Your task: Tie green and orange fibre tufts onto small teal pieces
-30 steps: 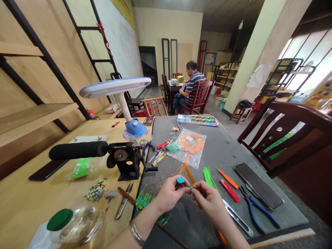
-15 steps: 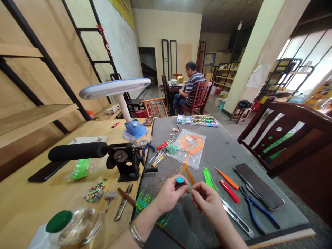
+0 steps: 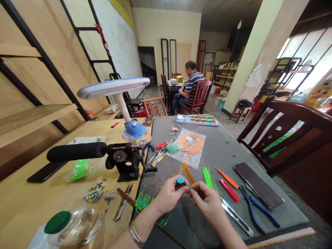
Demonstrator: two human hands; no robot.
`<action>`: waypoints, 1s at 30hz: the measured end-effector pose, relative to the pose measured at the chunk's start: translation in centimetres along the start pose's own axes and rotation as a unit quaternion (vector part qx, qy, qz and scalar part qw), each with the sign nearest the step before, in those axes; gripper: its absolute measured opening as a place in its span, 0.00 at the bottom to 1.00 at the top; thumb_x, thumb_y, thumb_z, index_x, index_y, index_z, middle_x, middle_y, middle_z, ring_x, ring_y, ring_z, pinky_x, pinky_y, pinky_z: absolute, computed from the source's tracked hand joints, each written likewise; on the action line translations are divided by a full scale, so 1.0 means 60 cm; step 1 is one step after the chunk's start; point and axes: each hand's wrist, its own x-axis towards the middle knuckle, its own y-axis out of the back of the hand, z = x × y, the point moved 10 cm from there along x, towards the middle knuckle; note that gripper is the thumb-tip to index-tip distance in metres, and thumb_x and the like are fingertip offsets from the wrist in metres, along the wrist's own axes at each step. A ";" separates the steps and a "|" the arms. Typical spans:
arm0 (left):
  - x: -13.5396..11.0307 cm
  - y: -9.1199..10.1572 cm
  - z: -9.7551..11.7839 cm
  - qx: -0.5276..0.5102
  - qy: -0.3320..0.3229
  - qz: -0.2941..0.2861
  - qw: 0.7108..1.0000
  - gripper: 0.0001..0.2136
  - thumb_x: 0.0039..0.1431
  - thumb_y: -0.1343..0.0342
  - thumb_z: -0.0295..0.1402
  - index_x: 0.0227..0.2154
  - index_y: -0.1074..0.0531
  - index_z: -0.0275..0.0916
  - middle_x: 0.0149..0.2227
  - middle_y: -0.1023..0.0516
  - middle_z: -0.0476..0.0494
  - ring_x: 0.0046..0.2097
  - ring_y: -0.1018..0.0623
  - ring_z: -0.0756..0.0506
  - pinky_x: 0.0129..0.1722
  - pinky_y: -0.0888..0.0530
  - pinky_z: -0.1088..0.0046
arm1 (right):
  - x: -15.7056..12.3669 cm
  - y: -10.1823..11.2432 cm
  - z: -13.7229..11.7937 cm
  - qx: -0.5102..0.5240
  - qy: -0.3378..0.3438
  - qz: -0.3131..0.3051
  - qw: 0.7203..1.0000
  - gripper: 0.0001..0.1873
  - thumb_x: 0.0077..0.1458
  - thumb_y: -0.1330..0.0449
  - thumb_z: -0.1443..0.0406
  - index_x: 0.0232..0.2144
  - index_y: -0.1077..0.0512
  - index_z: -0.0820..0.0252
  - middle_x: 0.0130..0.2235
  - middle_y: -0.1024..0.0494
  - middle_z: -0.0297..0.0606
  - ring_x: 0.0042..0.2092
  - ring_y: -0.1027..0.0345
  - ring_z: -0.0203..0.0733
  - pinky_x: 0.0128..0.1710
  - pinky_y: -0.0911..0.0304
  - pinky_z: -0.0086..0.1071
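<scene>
The left hand (image 3: 166,194) curls its fingers round a turquoise cluster (image 3: 180,180), while the right hand (image 3: 208,200) has thumb and forefinger closed on a fine green strand (image 3: 190,188) between the two hands, over the dark mat (image 3: 220,141); it is too small to tell whether the left fingertips grip it too. Handling it well probably calls for a light, steady pinch near the strand's end, with the cluster kept clear of the right fingertips.

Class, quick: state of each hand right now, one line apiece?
Left hand: closed, holding a blue-topped cluster.
Right hand: closed, fingertips pinching a thin green piece, too small to identify.
</scene>
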 end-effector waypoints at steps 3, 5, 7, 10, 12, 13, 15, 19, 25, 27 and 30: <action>-0.002 0.000 0.006 0.017 -0.007 0.006 1.000 0.03 0.53 0.43 0.29 0.30 0.27 0.35 0.28 0.25 0.47 0.32 0.26 0.48 0.35 0.31 0.74 | 0.000 -0.003 0.009 0.010 -0.025 -0.010 1.000 0.11 0.56 0.45 0.59 0.26 0.31 0.59 0.23 0.29 0.32 0.23 0.39 0.33 0.23 0.45 0.26; -0.003 0.001 0.012 0.030 -0.017 0.013 0.999 0.05 0.54 0.44 0.30 0.29 0.26 0.35 0.27 0.24 0.46 0.32 0.26 0.47 0.35 0.31 0.74 | -0.001 -0.005 0.017 0.027 -0.045 -0.018 0.998 0.11 0.56 0.45 0.58 0.26 0.31 0.59 0.23 0.28 0.32 0.22 0.38 0.33 0.21 0.45 0.26; -0.004 0.004 0.016 0.049 -0.023 0.024 0.998 0.06 0.54 0.44 0.31 0.29 0.24 0.34 0.27 0.22 0.45 0.32 0.25 0.47 0.35 0.30 0.74 | -0.001 -0.007 0.027 0.050 -0.068 -0.023 0.996 0.12 0.55 0.44 0.57 0.27 0.30 0.59 0.23 0.28 0.32 0.21 0.39 0.33 0.20 0.44 0.26; -0.005 0.010 0.016 0.068 -0.024 0.048 0.996 0.07 0.53 0.42 0.32 0.29 0.22 0.34 0.28 0.20 0.43 0.31 0.24 0.46 0.34 0.30 0.73 | 0.001 -0.011 0.038 0.089 -0.100 -0.028 0.991 0.13 0.53 0.43 0.56 0.28 0.30 0.60 0.22 0.28 0.32 0.20 0.40 0.32 0.19 0.45 0.26; -0.006 0.013 0.012 0.059 -0.019 0.061 0.996 0.07 0.51 0.41 0.33 0.29 0.21 0.34 0.29 0.19 0.42 0.32 0.24 0.45 0.34 0.30 0.73 | 0.004 -0.012 0.040 0.101 -0.108 -0.030 0.989 0.13 0.52 0.43 0.56 0.29 0.30 0.60 0.22 0.29 0.32 0.19 0.41 0.32 0.18 0.46 0.26; -0.005 0.015 0.010 0.053 -0.015 0.064 0.996 0.07 0.51 0.40 0.33 0.29 0.21 0.34 0.29 0.19 0.42 0.32 0.24 0.45 0.34 0.29 0.73 | 0.006 -0.012 0.039 0.099 -0.107 -0.029 0.989 0.13 0.52 0.43 0.56 0.28 0.30 0.60 0.21 0.29 0.32 0.19 0.42 0.32 0.18 0.46 0.26; -0.003 0.022 0.006 0.047 -0.009 0.075 0.996 0.07 0.50 0.40 0.34 0.27 0.21 0.34 0.28 0.20 0.42 0.31 0.24 0.45 0.34 0.29 0.73 | 0.006 -0.010 0.037 0.087 -0.103 -0.025 0.991 0.11 0.51 0.43 0.58 0.26 0.31 0.60 0.20 0.30 0.31 0.19 0.42 0.31 0.18 0.47 0.25; 0.001 0.057 0.004 0.064 -0.015 0.136 0.989 0.09 0.51 0.41 0.35 0.24 0.24 0.35 0.25 0.23 0.46 0.29 0.27 0.47 0.31 0.31 0.74 | 0.003 -0.009 0.035 0.086 -0.112 -0.027 0.990 0.09 0.48 0.43 0.60 0.22 0.34 0.59 0.17 0.33 0.28 0.18 0.44 0.30 0.18 0.49 0.25; -0.001 0.088 0.006 0.114 -0.029 0.193 0.974 0.09 0.53 0.42 0.35 0.31 0.23 0.35 0.29 0.21 0.43 0.31 0.25 0.46 0.32 0.30 0.73 | 0.002 -0.011 0.053 0.157 -0.187 -0.029 0.969 0.11 0.44 0.42 0.58 0.20 0.38 0.57 0.15 0.35 0.25 0.16 0.47 0.29 0.16 0.52 0.23; -0.008 0.088 0.021 0.126 -0.053 0.208 0.969 0.10 0.54 0.43 0.34 0.37 0.23 0.36 0.33 0.20 0.42 0.33 0.24 0.46 0.32 0.29 0.73 | 0.001 -0.006 0.062 0.177 -0.206 -0.008 0.962 0.12 0.44 0.42 0.57 0.21 0.37 0.58 0.15 0.35 0.25 0.16 0.47 0.28 0.16 0.52 0.23; -0.015 0.057 0.049 0.149 -0.098 0.152 0.972 0.09 0.54 0.43 0.32 0.37 0.23 0.38 0.34 0.20 0.43 0.34 0.23 0.46 0.34 0.29 0.74 | -0.001 -0.003 0.069 0.196 -0.221 0.006 0.955 0.13 0.44 0.42 0.56 0.22 0.37 0.59 0.15 0.34 0.25 0.15 0.47 0.27 0.16 0.53 0.22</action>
